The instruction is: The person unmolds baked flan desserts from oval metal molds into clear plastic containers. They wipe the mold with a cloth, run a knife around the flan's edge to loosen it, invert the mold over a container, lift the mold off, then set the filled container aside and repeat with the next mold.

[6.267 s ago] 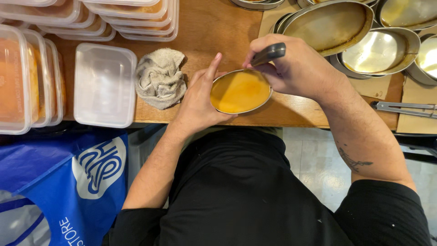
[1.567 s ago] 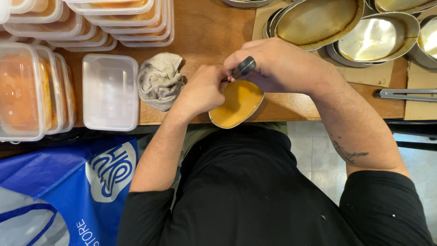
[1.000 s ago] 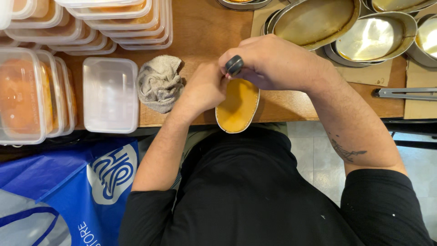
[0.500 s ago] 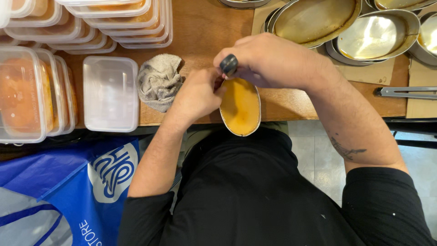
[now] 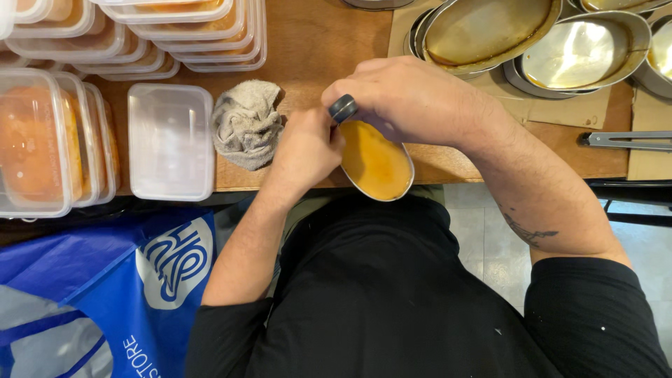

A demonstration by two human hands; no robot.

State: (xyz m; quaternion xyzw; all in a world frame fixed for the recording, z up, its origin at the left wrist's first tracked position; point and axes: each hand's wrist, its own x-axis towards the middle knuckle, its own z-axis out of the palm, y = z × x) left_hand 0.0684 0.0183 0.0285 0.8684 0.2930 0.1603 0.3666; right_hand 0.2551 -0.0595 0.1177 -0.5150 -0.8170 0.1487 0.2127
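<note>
An oval metal dish [image 5: 378, 164] smeared with orange sauce lies tilted at the table's front edge, partly past it. My left hand [image 5: 304, 150] grips its left rim. My right hand [image 5: 406, 98] sits over the dish's far end, closed around a dark-handled utensil [image 5: 343, 108]; only the handle's end shows, its working end is hidden under the hands. A crumpled grey cloth [image 5: 246, 122] lies just left of my left hand.
An empty clear plastic tub [image 5: 170, 143] stands left of the cloth. Lidded tubs of orange food [image 5: 35, 150] are stacked at left and at the back. Several empty oval metal dishes [image 5: 490, 31] crowd the back right. Metal tongs [image 5: 623, 140] lie at right. A blue bag [image 5: 105, 294] hangs below.
The dish has turned from lying crosswise to pointing lengthways toward me and slid toward the table edge. Both hands have drawn closer together over its far end with the utensil.
</note>
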